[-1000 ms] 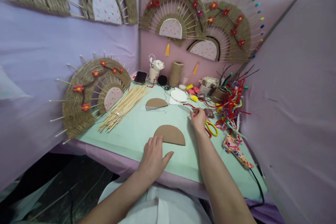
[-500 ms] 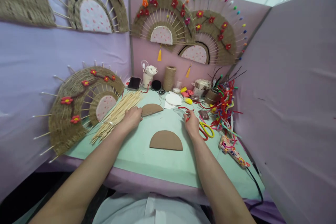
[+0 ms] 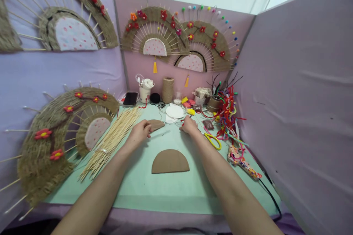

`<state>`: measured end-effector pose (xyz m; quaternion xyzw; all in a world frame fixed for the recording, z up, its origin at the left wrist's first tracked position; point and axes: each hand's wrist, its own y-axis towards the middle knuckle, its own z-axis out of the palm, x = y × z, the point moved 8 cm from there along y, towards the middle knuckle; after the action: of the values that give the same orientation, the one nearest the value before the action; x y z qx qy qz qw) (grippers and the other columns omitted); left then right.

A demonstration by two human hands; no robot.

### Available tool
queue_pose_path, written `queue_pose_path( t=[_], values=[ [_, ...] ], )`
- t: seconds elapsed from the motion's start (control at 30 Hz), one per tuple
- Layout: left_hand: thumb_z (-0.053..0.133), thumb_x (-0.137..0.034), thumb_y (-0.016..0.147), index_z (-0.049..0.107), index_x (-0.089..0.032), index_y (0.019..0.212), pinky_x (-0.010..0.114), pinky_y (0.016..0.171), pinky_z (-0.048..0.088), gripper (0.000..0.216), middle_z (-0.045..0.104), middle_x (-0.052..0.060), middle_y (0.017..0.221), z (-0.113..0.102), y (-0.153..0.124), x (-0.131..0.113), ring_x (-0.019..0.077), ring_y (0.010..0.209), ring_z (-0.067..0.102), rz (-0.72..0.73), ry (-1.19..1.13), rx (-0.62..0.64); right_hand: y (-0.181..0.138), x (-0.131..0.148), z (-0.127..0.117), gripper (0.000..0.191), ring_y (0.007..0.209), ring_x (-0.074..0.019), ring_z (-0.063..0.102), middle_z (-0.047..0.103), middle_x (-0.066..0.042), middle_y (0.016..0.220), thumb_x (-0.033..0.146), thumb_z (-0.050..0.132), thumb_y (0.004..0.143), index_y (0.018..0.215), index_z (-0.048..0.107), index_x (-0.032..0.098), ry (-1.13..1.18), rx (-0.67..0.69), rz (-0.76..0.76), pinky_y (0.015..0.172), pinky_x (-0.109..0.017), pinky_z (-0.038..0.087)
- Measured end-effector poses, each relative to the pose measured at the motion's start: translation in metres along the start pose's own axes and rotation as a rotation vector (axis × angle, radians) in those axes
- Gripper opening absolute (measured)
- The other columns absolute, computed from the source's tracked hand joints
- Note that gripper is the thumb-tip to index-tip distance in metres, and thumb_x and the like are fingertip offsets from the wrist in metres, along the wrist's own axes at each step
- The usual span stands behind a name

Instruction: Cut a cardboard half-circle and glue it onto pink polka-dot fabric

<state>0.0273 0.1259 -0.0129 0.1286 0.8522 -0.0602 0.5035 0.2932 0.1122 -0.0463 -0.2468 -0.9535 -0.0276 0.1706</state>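
Observation:
My left hand is closed over the table, fingers curled, with a thin translucent strip reaching out from its fingertips toward the right. Just behind those fingers lies a half-round piece of brown cardboard, partly hidden. My right hand reaches to the middle back with its fingers bent together, a bit of red showing at the fingertips. What it grips is too small to name. A clear protractor lies by its fingertips. Nearer to me, another cardboard half-circle lies flat between my forearms.
Thin wooden sticks lie bundled at left, beside a twine fan. Yellow-handled scissors, a patterned glue gun with a cord, and tangled pipe cleaners are at right. A twine spool stands at the back.
My left hand has come off the rear cardboard half-circle and now has the translucent strip at its fingertips. My right hand has shifted left, toward the protractor. The view has also shifted.

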Motion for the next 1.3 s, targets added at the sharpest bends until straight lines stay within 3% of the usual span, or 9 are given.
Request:
queue_pose_path(
  t=[0.3, 0.5, 0.63, 0.73, 0.83, 0.93, 1.03, 1.13, 1.3],
  values=[
    [0.06, -0.03, 0.078, 0.056, -0.016, 0.078, 0.02, 0.042, 0.032, 0.014, 0.06, -0.002, 0.054, 0.028, 0.047, 0.011, 0.0088, 0.04, 0.046, -0.17, -0.23, 0.04, 0.015, -0.007, 0.002, 0.069, 0.113, -0.0329, 0.058, 0.063, -0.018, 0.119, 0.03, 0.087, 0.053, 0.111, 0.053, 0.016, 0.052, 0.061, 0.016, 0.082, -0.034, 0.045],
    [0.057, -0.028, 0.083, 0.051, -0.017, 0.08, 0.016, 0.044, 0.035, 0.013, 0.066, 0.002, 0.075, 0.045, 0.065, 0.011, 0.0048, 0.045, 0.05, -0.253, -0.405, 0.037, 0.032, -0.018, -0.028, 0.029, 0.084, -0.0191, 0.066, 0.07, -0.005, 0.09, 0.022, 0.075, 0.07, 0.092, 0.057, 0.02, 0.205, -0.008, -0.034, 0.066, -0.024, 0.042],
    [0.054, -0.025, 0.087, 0.05, -0.017, 0.084, 0.014, 0.045, 0.037, 0.009, 0.067, 0.004, 0.08, 0.079, 0.088, -0.025, 0.0044, 0.05, 0.055, -0.247, -0.466, 0.092, 0.056, -0.055, -0.074, 0.025, 0.064, -0.0148, 0.065, 0.068, -0.002, 0.078, 0.028, 0.065, 0.081, 0.101, 0.053, 0.019, 0.315, -0.15, 0.059, 0.06, -0.023, 0.042],
    [0.054, -0.026, 0.089, 0.054, -0.016, 0.091, 0.015, 0.048, 0.041, 0.01, 0.068, 0.007, 0.086, 0.122, 0.111, -0.067, 0.0059, 0.056, 0.059, -0.208, -0.466, 0.187, 0.065, -0.084, -0.102, 0.031, 0.061, -0.0165, 0.065, 0.067, -0.004, 0.076, 0.031, 0.065, 0.081, 0.104, 0.051, 0.016, 0.347, -0.258, 0.134, 0.06, -0.025, 0.043],
    [0.056, -0.035, 0.091, 0.052, -0.015, 0.114, 0.019, 0.055, 0.047, 0.031, 0.068, 0.011, 0.1, 0.167, 0.124, -0.098, 0.0096, 0.063, 0.065, -0.171, -0.408, 0.288, 0.057, -0.103, -0.118, 0.031, 0.069, -0.0192, 0.065, 0.068, -0.007, 0.082, 0.035, 0.064, 0.081, 0.103, 0.051, 0.017, 0.346, -0.34, 0.152, 0.064, -0.027, 0.043],
    [0.063, -0.038, 0.086, 0.042, -0.016, 0.132, 0.024, 0.059, 0.05, 0.055, 0.065, 0.014, 0.11, 0.19, 0.119, -0.103, 0.0133, 0.065, 0.066, -0.14, -0.275, 0.358, 0.034, -0.109, -0.123, 0.026, 0.076, -0.0205, 0.063, 0.067, -0.007, 0.085, 0.038, 0.061, 0.08, 0.097, 0.053, 0.019, 0.336, -0.371, 0.118, 0.067, -0.028, 0.042],
    [0.068, -0.034, 0.081, 0.046, -0.014, 0.131, 0.028, 0.065, 0.05, 0.058, 0.068, 0.012, 0.104, 0.179, 0.094, -0.089, 0.0163, 0.068, 0.066, -0.081, -0.148, 0.447, 0.004, -0.101, -0.122, 0.023, 0.069, -0.0196, 0.06, 0.065, -0.003, 0.077, 0.041, 0.06, 0.079, 0.088, 0.053, 0.021, 0.368, -0.339, 0.038, 0.064, -0.028, 0.041],
    [0.072, -0.035, 0.075, 0.06, -0.015, 0.115, 0.031, 0.073, 0.049, 0.047, 0.069, 0.007, 0.095, 0.14, 0.056, -0.066, 0.0198, 0.074, 0.066, -0.04, -0.044, 0.52, -0.028, -0.076, -0.115, 0.022, 0.062, -0.0174, 0.055, 0.063, -0.001, 0.071, 0.043, 0.059, 0.079, 0.083, 0.053, 0.022, 0.443, -0.266, -0.086, 0.061, -0.028, 0.039],
    [0.077, -0.05, 0.062, 0.057, -0.017, 0.119, 0.039, 0.09, 0.044, 0.069, 0.059, 0.012, 0.114, 0.095, -0.02, -0.041, 0.0299, 0.108, 0.055, 0.22, 0.505, 0.745, -0.056, -0.01, -0.062, 0.021, 0.063, -0.0151, 0.055, 0.064, 0.001, 0.073, 0.042, 0.06, 0.08, 0.081, 0.055, 0.022, 0.558, -0.035, -0.28, 0.06, -0.026, 0.038]
  ],
)
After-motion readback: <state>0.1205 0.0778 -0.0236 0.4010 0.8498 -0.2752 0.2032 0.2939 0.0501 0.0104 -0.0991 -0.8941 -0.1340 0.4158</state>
